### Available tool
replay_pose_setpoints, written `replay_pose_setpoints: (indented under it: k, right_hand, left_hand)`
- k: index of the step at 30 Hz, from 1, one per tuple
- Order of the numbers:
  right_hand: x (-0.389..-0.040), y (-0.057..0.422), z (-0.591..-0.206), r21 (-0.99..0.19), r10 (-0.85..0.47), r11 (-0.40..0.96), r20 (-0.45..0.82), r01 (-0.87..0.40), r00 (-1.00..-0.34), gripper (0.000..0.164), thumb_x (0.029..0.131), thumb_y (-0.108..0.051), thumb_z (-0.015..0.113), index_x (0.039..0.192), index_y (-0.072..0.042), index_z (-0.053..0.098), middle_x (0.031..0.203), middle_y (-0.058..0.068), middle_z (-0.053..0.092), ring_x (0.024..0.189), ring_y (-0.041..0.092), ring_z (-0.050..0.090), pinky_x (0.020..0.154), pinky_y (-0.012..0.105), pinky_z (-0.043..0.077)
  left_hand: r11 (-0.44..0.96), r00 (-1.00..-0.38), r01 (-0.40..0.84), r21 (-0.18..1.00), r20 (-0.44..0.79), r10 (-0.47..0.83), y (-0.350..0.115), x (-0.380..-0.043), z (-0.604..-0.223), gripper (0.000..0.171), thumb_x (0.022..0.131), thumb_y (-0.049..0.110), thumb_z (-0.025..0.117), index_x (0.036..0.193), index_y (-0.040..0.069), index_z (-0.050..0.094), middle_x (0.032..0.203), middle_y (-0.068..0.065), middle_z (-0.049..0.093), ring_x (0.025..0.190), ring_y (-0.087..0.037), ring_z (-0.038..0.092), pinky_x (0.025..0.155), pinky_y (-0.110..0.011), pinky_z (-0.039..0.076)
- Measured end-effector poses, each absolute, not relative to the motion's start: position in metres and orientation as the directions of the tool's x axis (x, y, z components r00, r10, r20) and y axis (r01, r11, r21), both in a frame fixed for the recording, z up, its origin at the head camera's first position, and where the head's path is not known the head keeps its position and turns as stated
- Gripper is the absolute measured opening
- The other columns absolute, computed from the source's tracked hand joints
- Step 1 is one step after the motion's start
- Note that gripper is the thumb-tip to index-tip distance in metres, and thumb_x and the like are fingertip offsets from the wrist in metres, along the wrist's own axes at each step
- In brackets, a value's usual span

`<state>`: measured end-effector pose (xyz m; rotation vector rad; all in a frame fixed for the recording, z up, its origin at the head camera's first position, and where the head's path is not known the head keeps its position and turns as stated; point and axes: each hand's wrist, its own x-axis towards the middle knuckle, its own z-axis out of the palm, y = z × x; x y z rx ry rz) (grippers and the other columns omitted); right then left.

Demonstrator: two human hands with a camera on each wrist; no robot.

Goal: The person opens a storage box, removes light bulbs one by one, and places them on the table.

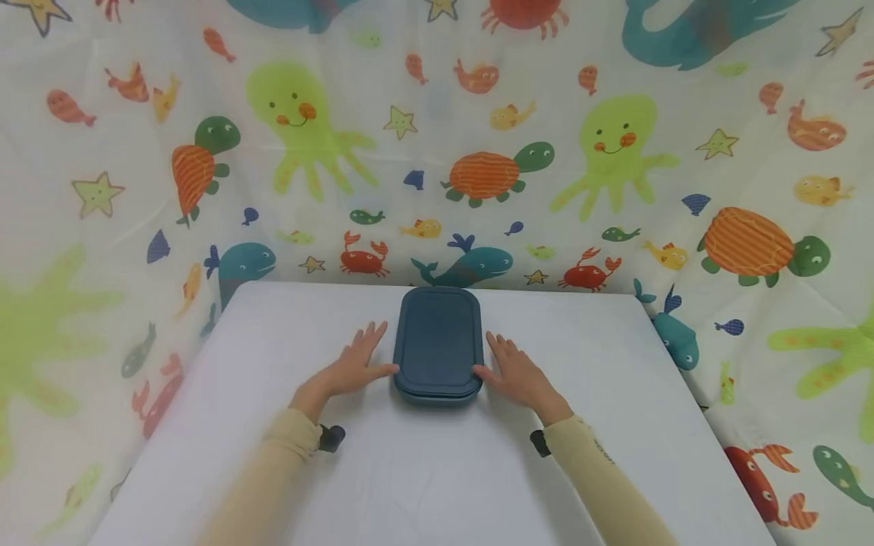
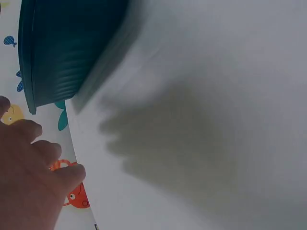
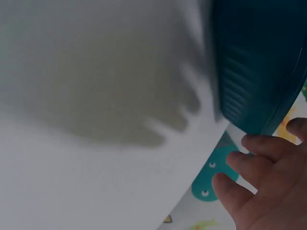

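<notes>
A dark blue lidded box [image 1: 438,341], rectangular with rounded corners, sits on the white table [image 1: 437,470] near its far edge. Left of it is my left hand [image 1: 353,369], fingers spread and fairly straight, its thumb tip at the box's left edge. On the other side my right hand [image 1: 517,373] mirrors this, with the thumb tip over the lid's right edge. Whether the thumbs press on it cannot be told. Both wrist views show the box's ribbed side wall [image 2: 62,57]. The lid hides whatever is inside.
Behind the table hangs a white cloth [image 1: 410,114] printed with sea animals, which also runs down both sides. A dark wrist device [image 1: 331,438] shows under the left sleeve, another [image 1: 540,443] under the right. Hand shadows fall on the tabletop.
</notes>
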<state>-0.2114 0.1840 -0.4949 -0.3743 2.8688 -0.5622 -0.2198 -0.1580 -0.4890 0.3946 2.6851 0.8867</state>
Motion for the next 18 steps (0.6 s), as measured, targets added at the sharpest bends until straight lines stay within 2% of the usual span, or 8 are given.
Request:
replay_pose_setpoints:
  k: [4, 6, 13, 18]
  right_hand:
    - [-0.201, 0.17, -0.492, -0.419, -0.351, 0.871, -0.163, -0.257, -0.922, 0.096, 0.085, -0.075, 0.051, 0.157, -0.019, 0.021, 0.156, 0.018, 0.03, 0.143, 0.038, 0.028, 0.108, 0.06, 0.032]
    - [-0.197, 0.166, -0.491, -0.408, -0.365, 0.871, -0.165, -0.273, -0.916, 0.099, 0.081, -0.077, 0.054, 0.157, -0.021, 0.024, 0.155, 0.019, 0.031, 0.142, 0.038, 0.031, 0.106, 0.059, 0.035]
    - [-0.191, 0.162, -0.494, -0.373, -0.376, 0.879, -0.164, -0.296, -0.912, 0.104, 0.076, -0.073, 0.064, 0.156, -0.019, 0.027, 0.155, 0.023, 0.03, 0.138, 0.041, 0.037, 0.104, 0.055, 0.041]
    - [-0.19, 0.163, -0.496, -0.4, -0.385, 0.866, -0.155, -0.299, -0.91, 0.103, 0.078, -0.071, 0.064, 0.157, -0.018, 0.024, 0.159, 0.021, 0.019, 0.142, 0.038, 0.03, 0.107, 0.052, 0.038]
  left_hand:
    - [0.7, -0.864, 0.138, 0.701, -0.261, 0.431, -0.148, -0.213, -0.5, 0.109, 0.081, 0.062, 0.069, 0.159, 0.026, 0.003, 0.164, -0.012, -0.004, 0.148, -0.039, -0.007, 0.113, -0.065, 0.006]
    - [0.681, -0.855, 0.136, 0.72, -0.262, 0.447, -0.144, -0.211, -0.503, 0.112, 0.078, 0.059, 0.074, 0.158, 0.027, 0.003, 0.164, -0.012, -0.003, 0.148, -0.038, -0.006, 0.114, -0.064, 0.008]
    - [0.619, -0.841, 0.167, 0.768, -0.216, 0.495, -0.135, -0.207, -0.509, 0.111, 0.078, 0.043, 0.081, 0.159, 0.022, 0.007, 0.163, -0.015, -0.001, 0.148, -0.039, -0.001, 0.116, -0.059, 0.014]
    - [0.61, -0.854, 0.166, 0.775, -0.196, 0.481, -0.133, -0.206, -0.511, 0.112, 0.078, 0.044, 0.081, 0.159, 0.022, 0.007, 0.164, -0.013, -0.002, 0.148, -0.039, -0.001, 0.116, -0.059, 0.014]
